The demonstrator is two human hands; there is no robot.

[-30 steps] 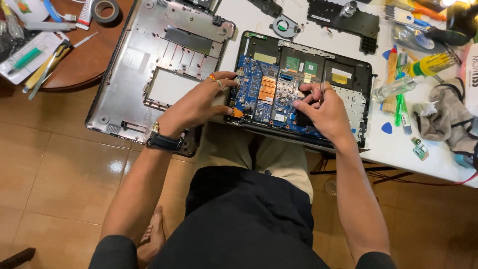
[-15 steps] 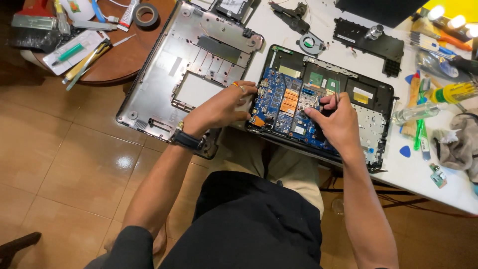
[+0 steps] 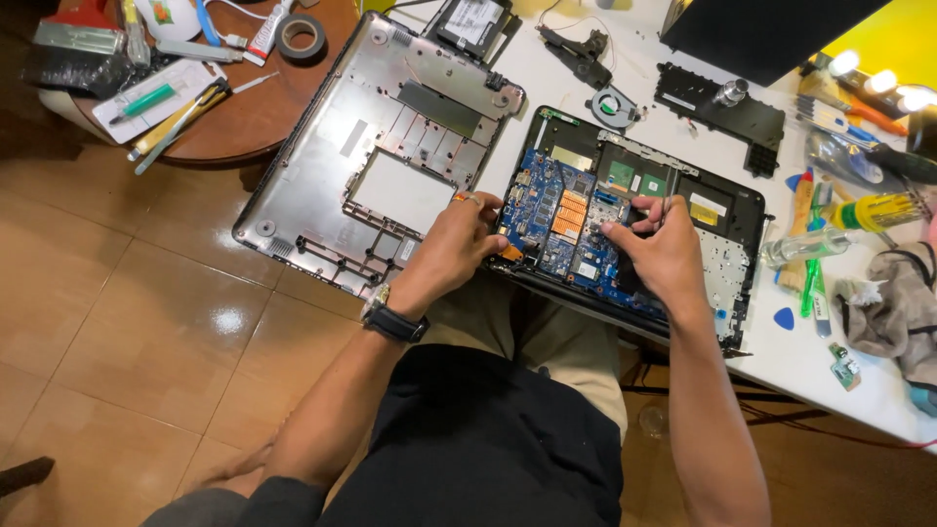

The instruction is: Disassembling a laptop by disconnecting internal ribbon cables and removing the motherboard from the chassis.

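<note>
So, both hands are down on the blue motherboard (image 3: 561, 220) inside the opened black laptop base (image 3: 727, 210), which sits on the near edge of the white tabletop (image 3: 781, 356), partly hanging over my lap. The board's long axis runs left to right and tips a bit away to the left. My left hand (image 3: 457, 239) rests on the board's left edge, fingers curled and pressed down near a small orange ribbon tab (image 3: 509, 252); I can't tell from here whether it's actually pinching the tab. My right hand (image 3: 659, 249) is over the middle-right of the board, fingers pressed together around a thin metal tool (image 3: 667, 200), tweezers or a slim driver, standing nearly upright with its upper end pointing away from me. The orange-copper patch (image 3: 568, 213) on the board sits between my two hands, a bit closer to the right one. The silver bottom cover (image 3: 381, 156) lies just left of the base, touching it.
</note>
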